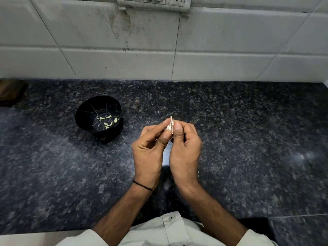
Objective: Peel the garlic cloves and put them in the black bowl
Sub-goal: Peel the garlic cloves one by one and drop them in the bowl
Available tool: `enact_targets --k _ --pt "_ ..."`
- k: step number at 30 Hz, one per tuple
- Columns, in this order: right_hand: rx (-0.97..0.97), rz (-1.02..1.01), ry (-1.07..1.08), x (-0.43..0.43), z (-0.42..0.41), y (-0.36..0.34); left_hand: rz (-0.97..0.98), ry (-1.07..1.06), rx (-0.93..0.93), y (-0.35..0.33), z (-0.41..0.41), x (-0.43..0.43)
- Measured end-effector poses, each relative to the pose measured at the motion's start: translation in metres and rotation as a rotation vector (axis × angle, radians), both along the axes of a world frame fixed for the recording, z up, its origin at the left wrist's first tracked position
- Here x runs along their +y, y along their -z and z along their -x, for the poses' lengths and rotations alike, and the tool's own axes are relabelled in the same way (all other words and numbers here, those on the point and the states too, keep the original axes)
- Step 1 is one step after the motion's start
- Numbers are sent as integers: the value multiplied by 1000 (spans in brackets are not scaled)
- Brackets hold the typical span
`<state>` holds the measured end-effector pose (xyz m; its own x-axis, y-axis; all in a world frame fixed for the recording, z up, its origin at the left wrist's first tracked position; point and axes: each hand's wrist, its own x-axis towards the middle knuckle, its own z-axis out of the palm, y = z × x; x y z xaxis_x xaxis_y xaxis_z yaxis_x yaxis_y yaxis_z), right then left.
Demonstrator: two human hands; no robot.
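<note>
A dark speckled stone counter point(248, 139) runs under a wall of pale grey tiles point(106, 59), which are streaked with grime below a switch plate point(154, 2) at the top edge. A brown object point(10, 93) sits at the far left of the counter, too cut off and dim to identify.

The black bowl point(88, 110) stands on the counter to the left of the hands and a little farther back, well apart from them. Several peeled cloves point(108, 122), pale yellow, lie on its bottom, and thin light scratches or threads mark its inner wall.

Both hands are raised together above the middle of the counter. The left hand point(149, 153) and the right hand point(184, 153) meet at their fingertips, where they pinch a piece of garlic point(170, 126) between curled fingers and thumbs. Its white papery skin sticks up above the fingertips. Whether it is one clove or a small cluster cannot be told, since the fingers cover most of it.

A thin black band point(142, 185) circles the left wrist. At the bottom edge a light shirt point(170, 231) with a dark button shows, its sleeves ending above the bare forearms
</note>
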<state>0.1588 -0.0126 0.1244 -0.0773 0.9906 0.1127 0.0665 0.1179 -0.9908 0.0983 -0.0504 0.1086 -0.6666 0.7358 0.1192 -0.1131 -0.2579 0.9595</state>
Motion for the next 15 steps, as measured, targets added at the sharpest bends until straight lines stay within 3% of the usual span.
enact_targets --k 9,15 --pt "-164 -84 -73 2 -10 7 41 -6 65 7 4 0" --pt "-183 -10 -85 6 -15 9 75 22 41 11 5 0"
